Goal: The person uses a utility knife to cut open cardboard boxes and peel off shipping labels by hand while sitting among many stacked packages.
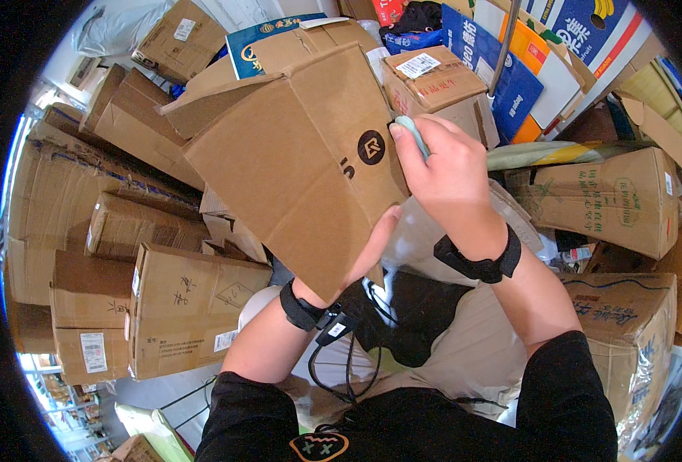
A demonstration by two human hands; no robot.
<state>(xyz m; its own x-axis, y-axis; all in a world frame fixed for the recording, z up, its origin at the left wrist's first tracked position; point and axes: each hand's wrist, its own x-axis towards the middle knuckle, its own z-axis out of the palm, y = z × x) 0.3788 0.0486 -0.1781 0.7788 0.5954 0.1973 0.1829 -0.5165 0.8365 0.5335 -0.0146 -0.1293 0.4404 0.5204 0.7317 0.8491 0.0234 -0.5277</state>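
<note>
Before me is a brown cardboard box with its flaps folded out and a round black logo on one panel. My left hand holds this box from below, with one digit showing along its near edge and the rest hidden behind the cardboard. In my right hand is a small mint-green-handled tool, held against the right edge of the panel beside the logo. Its working end is mostly hidden, so I cannot tell whether a blade is out. Black straps circle both wrists, with a cable hanging from the left one.
Several cardboard boxes crowd the left, including a tall labelled box. A taped box stands just beyond my right hand. More boxes, among them one with green print, line the right. A thin metal pole rises at the back right.
</note>
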